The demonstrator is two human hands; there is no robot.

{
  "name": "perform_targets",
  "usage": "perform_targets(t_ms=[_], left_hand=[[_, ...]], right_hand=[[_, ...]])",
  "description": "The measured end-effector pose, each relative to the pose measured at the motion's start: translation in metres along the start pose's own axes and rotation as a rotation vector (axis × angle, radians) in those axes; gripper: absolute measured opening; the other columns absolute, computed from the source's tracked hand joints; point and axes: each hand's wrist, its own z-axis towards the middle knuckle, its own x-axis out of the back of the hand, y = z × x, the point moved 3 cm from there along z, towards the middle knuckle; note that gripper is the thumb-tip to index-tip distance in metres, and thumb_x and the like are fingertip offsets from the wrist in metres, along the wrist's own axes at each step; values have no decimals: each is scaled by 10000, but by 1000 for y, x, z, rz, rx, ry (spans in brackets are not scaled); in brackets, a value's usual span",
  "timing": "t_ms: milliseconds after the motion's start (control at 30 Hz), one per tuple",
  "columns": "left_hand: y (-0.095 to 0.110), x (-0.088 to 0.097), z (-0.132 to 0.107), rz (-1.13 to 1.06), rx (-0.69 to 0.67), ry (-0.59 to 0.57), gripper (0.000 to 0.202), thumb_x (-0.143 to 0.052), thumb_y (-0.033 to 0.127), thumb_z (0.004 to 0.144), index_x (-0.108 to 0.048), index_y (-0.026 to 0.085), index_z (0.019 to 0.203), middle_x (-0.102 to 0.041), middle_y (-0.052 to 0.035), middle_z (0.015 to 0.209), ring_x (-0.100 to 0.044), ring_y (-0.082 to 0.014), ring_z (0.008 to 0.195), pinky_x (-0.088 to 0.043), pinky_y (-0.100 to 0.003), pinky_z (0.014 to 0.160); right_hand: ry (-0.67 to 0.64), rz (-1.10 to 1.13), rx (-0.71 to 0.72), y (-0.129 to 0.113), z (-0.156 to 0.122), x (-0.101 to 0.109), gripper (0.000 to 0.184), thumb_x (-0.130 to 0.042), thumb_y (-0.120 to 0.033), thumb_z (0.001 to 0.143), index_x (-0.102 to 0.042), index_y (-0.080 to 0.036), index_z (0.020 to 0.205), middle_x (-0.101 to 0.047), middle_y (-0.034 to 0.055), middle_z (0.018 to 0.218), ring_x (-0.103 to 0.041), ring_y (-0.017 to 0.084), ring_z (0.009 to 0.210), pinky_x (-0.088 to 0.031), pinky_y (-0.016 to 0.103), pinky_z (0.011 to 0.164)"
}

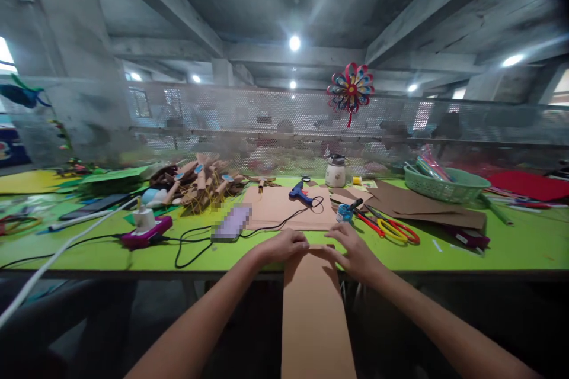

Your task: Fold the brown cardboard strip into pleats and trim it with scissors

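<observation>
At the left of the smooth lime-green tabletop (249, 256) you have a glossy magenta power strip (149, 234) with a boxy white plug (143, 220) standing in it. Next comes a rough heap of brown rolled pieces (202, 182), yellow strings trailing from it, then a flat, rectangular phone (231, 224) near the front. Behind your hands lies a matte, pale cardboard sheet (262, 207). Your left hand (284, 247) has its fingers curled closed on the far end of the cardboard strip, at its left corner. On the sheet rests a blue plastic glue gun (300, 193) with a thin black cord. The long, flat cardboard strip (313, 314) runs from the table's front edge down toward you, plain and tan. Behind it stands a rounded white jar (335, 174) with a dark lid. Your right hand (358, 253) is loosely open, fingers spread and bent, thumb at the strip's far right corner. Further right are scissors (372, 225) with red handles, stiff brown sheets (391, 200) and an oval, green plastic basket (444, 190)
</observation>
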Motion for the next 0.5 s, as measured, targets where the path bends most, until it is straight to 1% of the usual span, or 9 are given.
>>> perform_targets(t_ms=[33, 100, 167, 200, 267, 367, 433, 500], left_hand=[[5, 0, -2, 19, -23, 8, 254, -447, 348, 818, -566, 133, 753, -477, 27, 658, -398, -106, 614, -306, -210, 551], [17, -2, -8, 72, -48, 32, 249, -434, 314, 836, -600, 131, 806, -552, 8, 709, -451, -121, 654, -335, -211, 577], [30, -6, -18, 138, -50, 58, 246, -425, 281, 853, -625, 140, 858, -621, -18, 786, -505, -140, 705, -357, -220, 608], [37, -8, -25, 174, -51, 71, 249, -422, 279, 865, -633, 148, 882, -643, -28, 823, -527, -150, 730, -366, -227, 628], [49, -14, -39, 231, -63, 94, 246, -419, 278, 886, -637, 169, 923, -663, -43, 883, -554, -166, 775, -377, -238, 654], [67, -25, -59, 293, -95, 130, 203, -439, 243, 889, -629, 187, 935, -656, -50, 899, -565, -175, 800, -381, -243, 652], [77, -32, -72, 330, -146, 141, 178, -441, 197, 884, -616, 194, 916, -639, -48, 883, -557, -170, 795, -380, -247, 644], [86, -39, -83, 361, -194, 173, 150, -446, 168, 881, -592, 197, 874, -621, -44, 847, -542, -168, 776, -378, -259, 638]], right_hand=[[-23, 54, -52, 1, 2, 3, 168, -531, -294, 890, -601, -159, 962, -570, 92, 947, -510, 208, 913, -434, 332, 794], [-144, 155, -133, -1, 2, 5, 239, -471, -339, 923, -619, -159, 871, -600, 56, 828, -536, 178, 799, -436, 291, 714], [-261, 236, -164, -9, -3, 7, 308, -431, -345, 941, -628, -159, 795, -612, 30, 741, -541, 153, 711, -419, 259, 650], [-286, 264, -165, -15, -7, 10, 306, -433, -337, 941, -637, -160, 798, -625, 30, 748, -550, 150, 714, -416, 254, 650], [-292, 299, -162, -28, -16, 18, 252, -462, -318, 930, -660, -175, 869, -653, 37, 805, -573, 154, 758, -422, 253, 679], [-359, 308, -146, -45, -32, 28, 198, -510, -335, 908, -671, -225, 941, -667, 29, 834, -592, 156, 761, -427, 253, 671], [-374, 276, -112, -54, -41, 33, 177, -518, -342, 903, -668, -249, 922, -660, 23, 807, -594, 156, 729, -423, 258, 642], [-361, 232, -65, -60, -49, 34, 168, -503, -322, 908, -647, -252, 857, -643, 25, 772, -584, 157, 690, -412, 266, 602]])
